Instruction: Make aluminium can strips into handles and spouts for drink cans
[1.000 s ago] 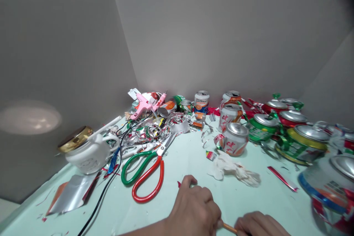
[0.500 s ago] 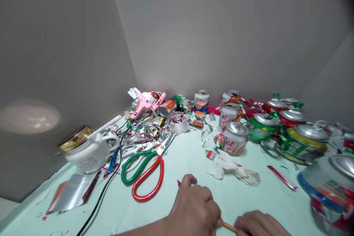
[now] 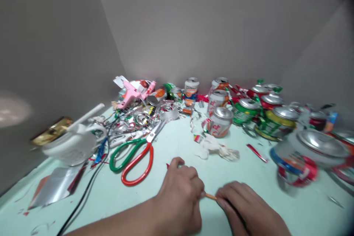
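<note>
Head view: a thin orange strip [image 3: 210,196] spans the short gap between the left hand [image 3: 179,195] and the right hand [image 3: 245,206] low over the pale green table [image 3: 177,147], each hand's curled fingers pinching one end of it. Just beyond the left hand lie red-and-green scissors [image 3: 132,158], with a crumpled white tissue [image 3: 217,149], a pink glue gun [image 3: 131,94], a white teapot [image 3: 69,145] and cut cans [image 3: 219,125] farther back, none between the hands.

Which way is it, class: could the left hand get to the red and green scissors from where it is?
Probably yes. The left hand is shut on a thin orange stick, but the scissors lie just beyond it on bare table, nothing between.
</note>
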### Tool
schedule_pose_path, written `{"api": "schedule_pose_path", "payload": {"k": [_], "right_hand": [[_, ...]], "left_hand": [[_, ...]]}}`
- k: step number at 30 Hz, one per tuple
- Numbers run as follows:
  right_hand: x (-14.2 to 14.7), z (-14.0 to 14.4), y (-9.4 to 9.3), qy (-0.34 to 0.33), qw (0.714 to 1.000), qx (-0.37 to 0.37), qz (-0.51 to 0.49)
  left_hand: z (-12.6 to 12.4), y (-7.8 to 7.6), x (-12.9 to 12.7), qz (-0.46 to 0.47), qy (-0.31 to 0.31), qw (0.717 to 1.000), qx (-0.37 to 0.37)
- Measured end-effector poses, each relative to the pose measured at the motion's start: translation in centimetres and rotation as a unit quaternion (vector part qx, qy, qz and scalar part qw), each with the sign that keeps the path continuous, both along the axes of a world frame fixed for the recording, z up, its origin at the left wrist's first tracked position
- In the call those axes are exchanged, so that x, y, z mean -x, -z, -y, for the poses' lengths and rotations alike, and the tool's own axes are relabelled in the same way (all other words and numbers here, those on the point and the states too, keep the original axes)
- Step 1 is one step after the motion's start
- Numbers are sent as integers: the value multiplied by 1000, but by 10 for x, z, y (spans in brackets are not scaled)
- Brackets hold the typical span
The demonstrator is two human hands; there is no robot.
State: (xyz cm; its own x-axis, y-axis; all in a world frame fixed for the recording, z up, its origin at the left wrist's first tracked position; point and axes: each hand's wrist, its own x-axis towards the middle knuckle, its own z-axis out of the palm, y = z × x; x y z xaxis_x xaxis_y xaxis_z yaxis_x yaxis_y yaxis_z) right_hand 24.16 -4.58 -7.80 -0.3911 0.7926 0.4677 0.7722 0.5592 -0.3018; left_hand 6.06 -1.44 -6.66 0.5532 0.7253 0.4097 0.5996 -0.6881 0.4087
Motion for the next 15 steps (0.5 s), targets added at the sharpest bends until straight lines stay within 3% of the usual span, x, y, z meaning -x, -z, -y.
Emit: {"api": "schedule_pose_path", "payload": {"k": [8,15], "right_hand": [[10,5,-14,89,987,132,-35],[9,6,-16,101,983,134,-71]], "left_hand": [[-2,-11,-1,-48,7,997,65],[-2,-16,-5,-71,-51,990,110]]}}
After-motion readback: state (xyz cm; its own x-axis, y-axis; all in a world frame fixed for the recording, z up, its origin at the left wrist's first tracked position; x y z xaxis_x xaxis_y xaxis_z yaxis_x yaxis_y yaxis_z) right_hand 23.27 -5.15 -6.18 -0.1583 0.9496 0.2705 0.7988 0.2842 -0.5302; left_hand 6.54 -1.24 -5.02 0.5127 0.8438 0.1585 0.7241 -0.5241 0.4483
